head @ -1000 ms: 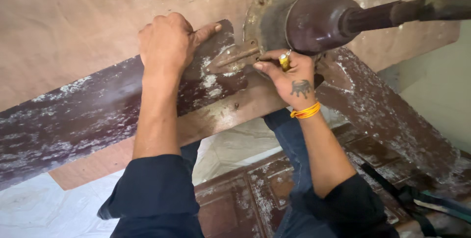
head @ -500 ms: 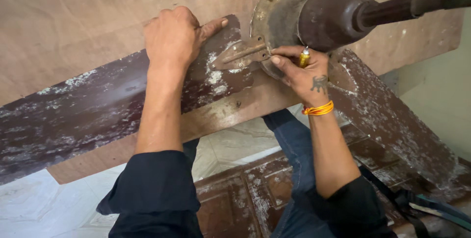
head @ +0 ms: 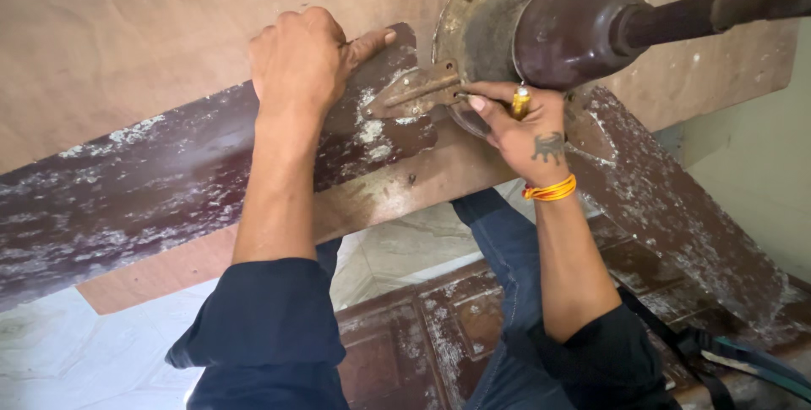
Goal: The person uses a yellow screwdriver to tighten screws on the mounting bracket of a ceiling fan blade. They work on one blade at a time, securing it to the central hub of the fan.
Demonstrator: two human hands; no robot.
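A worn dark-maroon ceiling fan hangs above me, its round motor housing (head: 541,30) on a dark rod (head: 718,9). My left hand (head: 304,59) presses flat against the left fan blade (head: 169,182) near its root, thumb stretched toward the metal blade bracket (head: 414,93). My right hand (head: 519,127), with an orange thread bracelet at the wrist, is shut on a yellow-handled screwdriver (head: 520,103) whose tip sits at the bracket next to the motor. A second blade (head: 676,207) slopes down to the right.
A stained beige ceiling (head: 127,30) fills the top. Below are pale marble floor tiles (head: 51,351), a dark carved wooden panel (head: 422,342), and my legs in blue jeans. A strap (head: 726,351) lies at the lower right.
The view has shifted a little, so the fan and both hands sit slightly higher and further right in frame. Both hands keep their hold at the blade and bracket.
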